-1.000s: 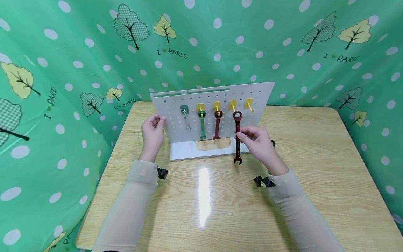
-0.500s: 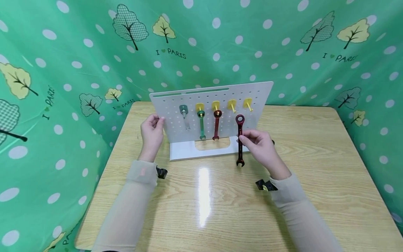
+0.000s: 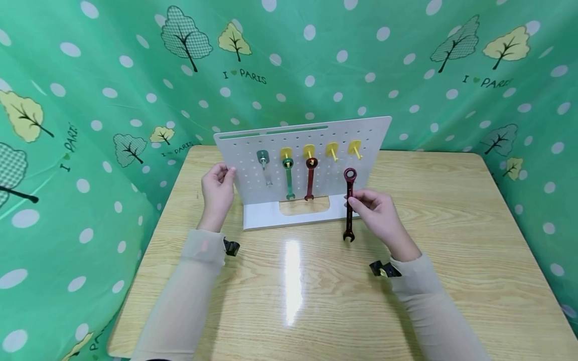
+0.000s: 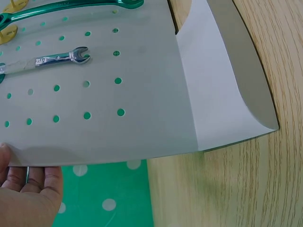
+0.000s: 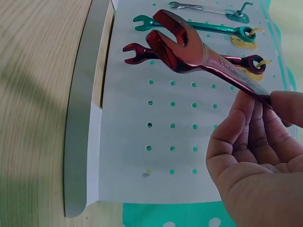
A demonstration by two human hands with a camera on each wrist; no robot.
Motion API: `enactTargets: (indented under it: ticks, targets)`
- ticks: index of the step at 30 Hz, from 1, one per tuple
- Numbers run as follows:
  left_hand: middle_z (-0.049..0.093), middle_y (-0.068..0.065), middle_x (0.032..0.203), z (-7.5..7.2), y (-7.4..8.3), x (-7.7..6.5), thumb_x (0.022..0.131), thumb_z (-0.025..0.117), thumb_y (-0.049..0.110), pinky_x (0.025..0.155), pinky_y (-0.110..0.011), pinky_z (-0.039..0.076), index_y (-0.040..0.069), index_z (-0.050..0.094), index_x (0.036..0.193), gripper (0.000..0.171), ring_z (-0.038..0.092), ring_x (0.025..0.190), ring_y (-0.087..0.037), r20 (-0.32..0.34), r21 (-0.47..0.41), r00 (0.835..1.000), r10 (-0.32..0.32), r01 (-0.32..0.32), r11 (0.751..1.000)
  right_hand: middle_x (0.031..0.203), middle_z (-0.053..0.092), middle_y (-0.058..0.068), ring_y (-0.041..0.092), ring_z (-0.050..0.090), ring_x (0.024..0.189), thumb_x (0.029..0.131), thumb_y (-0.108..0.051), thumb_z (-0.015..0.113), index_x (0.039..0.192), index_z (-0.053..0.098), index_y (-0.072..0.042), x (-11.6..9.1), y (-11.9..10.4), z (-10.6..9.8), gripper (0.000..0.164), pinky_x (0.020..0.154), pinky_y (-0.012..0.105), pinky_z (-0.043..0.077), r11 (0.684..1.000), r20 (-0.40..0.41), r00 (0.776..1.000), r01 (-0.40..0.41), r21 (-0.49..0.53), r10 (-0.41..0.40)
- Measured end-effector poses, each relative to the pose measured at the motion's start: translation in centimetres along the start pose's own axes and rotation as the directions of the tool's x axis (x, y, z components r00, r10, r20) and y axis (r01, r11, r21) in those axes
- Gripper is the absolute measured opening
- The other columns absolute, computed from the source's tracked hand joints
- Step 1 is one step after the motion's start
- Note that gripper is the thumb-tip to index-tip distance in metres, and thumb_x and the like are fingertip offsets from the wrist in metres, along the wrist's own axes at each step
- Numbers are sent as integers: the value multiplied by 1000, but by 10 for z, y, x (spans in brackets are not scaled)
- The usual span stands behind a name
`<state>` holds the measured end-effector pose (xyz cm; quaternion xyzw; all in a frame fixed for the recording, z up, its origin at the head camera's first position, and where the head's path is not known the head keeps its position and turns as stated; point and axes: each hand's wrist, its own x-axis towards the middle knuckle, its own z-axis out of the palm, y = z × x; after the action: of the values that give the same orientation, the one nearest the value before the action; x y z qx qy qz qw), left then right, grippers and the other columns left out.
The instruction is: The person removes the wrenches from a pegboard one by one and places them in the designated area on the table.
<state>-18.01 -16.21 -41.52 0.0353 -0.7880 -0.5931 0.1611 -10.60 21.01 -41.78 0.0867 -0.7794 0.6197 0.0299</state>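
A white pegboard point(image 3: 244, 185) stands upright on the table, and my left hand point(image 3: 218, 193) pinches its left edge between thumb and fingers. In front of the board's right part, my right hand point(image 3: 377, 213) pinches a dark red combination wrench point(image 3: 349, 205) by its shaft, ring end up and open end down. That wrench is off the hooks. On the board hang a silver wrench point(image 4: 57, 58) at the left, a green wrench point(image 3: 289, 180) and another red wrench point(image 3: 310, 180). Two yellow hooks, one of them the rightmost hook point(image 3: 355, 149), hold nothing.
The board's white base point(image 3: 262, 216) with a cut-out rests on a wood-grain table point(image 3: 253, 306). Behind and to the left hangs a green dotted curtain point(image 3: 311, 60). Black wrist mounts point(image 3: 385, 269) sit at both cuffs.
My right hand has drawn the red wrench off the fourth hook, moving it right and toward me. My left hand stays on the board's edge.
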Motion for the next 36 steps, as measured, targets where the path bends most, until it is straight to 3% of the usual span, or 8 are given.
enactTargets:
  ticks: [9, 23, 36]
  targets:
    - [70, -18, 105, -1, -1, 0, 105, 59, 13, 78, -24, 54, -6, 66, 113, 22, 65, 93, -26, 1, 12, 1000, 8, -8, 1000, 93, 71, 21, 14, 64, 79, 99, -1, 66, 102, 70, 11, -6, 2, -4, 14, 68, 21, 53, 1000, -23, 1000, -16, 4, 16]
    - [69, -18, 101, 0, 0, -1, 104, 60, 12, 74, -23, 53, -7, 66, 112, 21, 64, 89, -25, 0, 1, 1000, 21, -21, 1000, 102, 68, 31, 12, 65, 83, 100, -3, 65, 107, 69, 12, -10, 10, -13, 17, 74, 25, 56, 999, -34, 999, -37, -4, 37]
    - [69, -18, 101, 0, 0, 0, 105, 59, 12, 73, -23, 52, -7, 66, 111, 21, 64, 89, -27, 4, -6, 1000, 16, -16, 1000, 96, 70, 28, 12, 65, 81, 100, -3, 65, 104, 69, 14, -15, 18, -20, 17, 72, 23, 55, 1000, -56, 998, -26, -14, 26]
